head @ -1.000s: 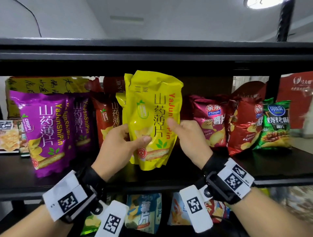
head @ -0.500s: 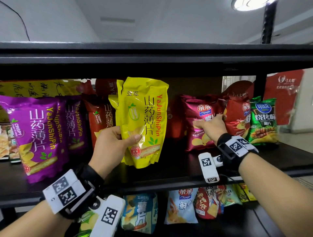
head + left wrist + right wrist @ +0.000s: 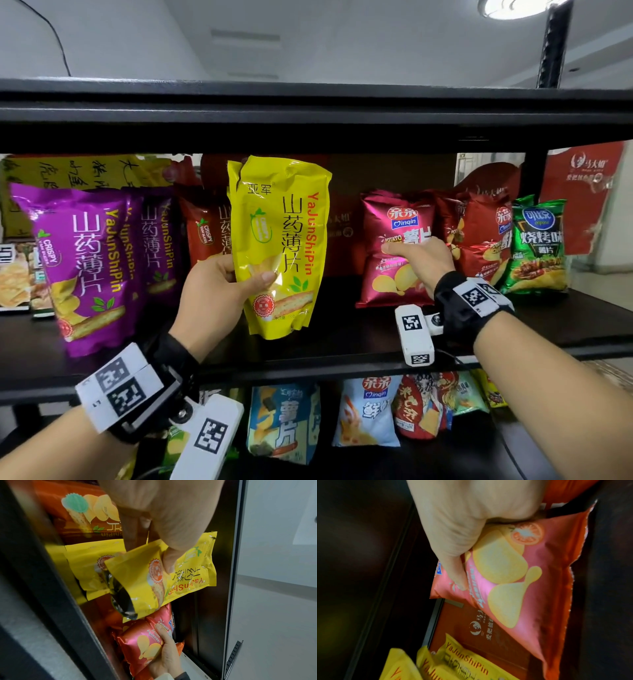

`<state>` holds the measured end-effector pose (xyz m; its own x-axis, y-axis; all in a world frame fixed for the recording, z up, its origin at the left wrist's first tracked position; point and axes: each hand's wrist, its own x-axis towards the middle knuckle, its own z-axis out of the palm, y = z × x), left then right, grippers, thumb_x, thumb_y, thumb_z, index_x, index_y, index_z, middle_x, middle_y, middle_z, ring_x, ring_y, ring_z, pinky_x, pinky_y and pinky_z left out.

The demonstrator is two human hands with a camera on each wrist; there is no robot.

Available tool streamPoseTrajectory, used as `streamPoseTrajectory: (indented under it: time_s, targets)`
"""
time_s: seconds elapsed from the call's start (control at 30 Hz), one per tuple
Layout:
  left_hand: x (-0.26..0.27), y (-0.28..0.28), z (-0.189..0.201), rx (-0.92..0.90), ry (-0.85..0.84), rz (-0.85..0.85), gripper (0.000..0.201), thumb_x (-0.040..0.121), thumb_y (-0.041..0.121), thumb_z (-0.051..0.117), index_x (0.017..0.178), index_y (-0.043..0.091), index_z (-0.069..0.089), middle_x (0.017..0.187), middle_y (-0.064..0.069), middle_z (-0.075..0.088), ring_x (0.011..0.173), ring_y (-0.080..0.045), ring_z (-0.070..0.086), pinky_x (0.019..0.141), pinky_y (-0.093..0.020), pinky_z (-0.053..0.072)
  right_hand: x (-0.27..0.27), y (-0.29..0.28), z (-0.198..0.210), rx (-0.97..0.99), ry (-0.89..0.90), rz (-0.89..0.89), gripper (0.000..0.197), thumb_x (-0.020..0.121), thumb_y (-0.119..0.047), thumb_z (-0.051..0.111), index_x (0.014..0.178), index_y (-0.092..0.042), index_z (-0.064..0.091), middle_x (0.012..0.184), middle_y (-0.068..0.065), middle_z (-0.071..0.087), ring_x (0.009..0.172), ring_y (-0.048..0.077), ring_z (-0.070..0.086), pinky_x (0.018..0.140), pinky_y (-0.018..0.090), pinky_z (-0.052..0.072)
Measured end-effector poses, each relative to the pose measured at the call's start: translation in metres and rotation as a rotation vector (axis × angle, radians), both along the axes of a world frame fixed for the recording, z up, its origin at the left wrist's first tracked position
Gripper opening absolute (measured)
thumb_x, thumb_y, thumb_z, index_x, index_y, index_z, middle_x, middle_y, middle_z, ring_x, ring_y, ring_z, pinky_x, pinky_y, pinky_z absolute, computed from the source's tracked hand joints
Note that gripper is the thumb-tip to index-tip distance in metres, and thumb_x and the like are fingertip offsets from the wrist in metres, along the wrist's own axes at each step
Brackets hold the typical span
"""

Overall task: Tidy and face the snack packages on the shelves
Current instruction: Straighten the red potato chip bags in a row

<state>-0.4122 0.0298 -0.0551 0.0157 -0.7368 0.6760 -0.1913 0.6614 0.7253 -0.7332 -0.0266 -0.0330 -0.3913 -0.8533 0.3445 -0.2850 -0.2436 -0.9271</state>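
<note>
At the far left of the black shelf (image 3: pixel 342 349) stand small cracker packs (image 3: pixel 13 274), and beside them a purple yam-chip pouch (image 3: pixel 85 267) faces front with a second purple pouch (image 3: pixel 159 240) tucked behind its right edge. Next comes a red yam-chip pouch (image 3: pixel 205 226), partly hidden by the yellow yam-chip pouch (image 3: pixel 281 240) in front of it. The left hand (image 3: pixel 215 294) grasps that yellow pouch at its lower left edge, thumb across the printed front and fingers behind, holding it upright and lifted clear of the shelf board, label forward. The left wrist view shows the thumb pressed on the yellow pouch (image 3: pixel 154 577) and another yellow pouch (image 3: pixel 85 566) standing just behind it. Right of a gap, a crimson Qinqin potato-chip bag (image 3: pixel 394 253) stands upright on the shelf; the right hand (image 3: pixel 423 258) clasps it at its right side, thumb lying across the front just under the logo and fingers out of sight behind the bag. In the right wrist view the thumb presses the pink-red front of the same bag (image 3: pixel 513 574). Just beside it stands a darker red chip bag (image 3: pixel 479 240), then a green barbecue-flavour chip bag (image 3: pixel 539 246) at the right end. On the shelf below, a blue chip bag (image 3: pixel 284 421) and a pale blue Qinqin bag (image 3: pixel 370 411) stand among other packs.
</note>
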Motion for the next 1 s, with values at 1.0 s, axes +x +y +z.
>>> streamPoseTrajectory:
  time_s: [1.0]
  targets:
    - [0.179, 0.1, 0.041, -0.549, 0.198, 0.543, 0.021, 0.086, 0.016, 0.076, 0.084, 0.037, 0.078, 0.075, 0.03, 0.071, 0.07, 0.013, 0.06, 0.065, -0.016, 0.048, 0.211, 0.092, 0.041, -0.592, -0.089, 0.437, 0.031, 0.074, -0.036, 0.086, 0.097, -0.023, 0.068, 0.086, -0.014, 0.076, 0.079, 0.002, 0.072, 0.063, 0.015, 0.054]
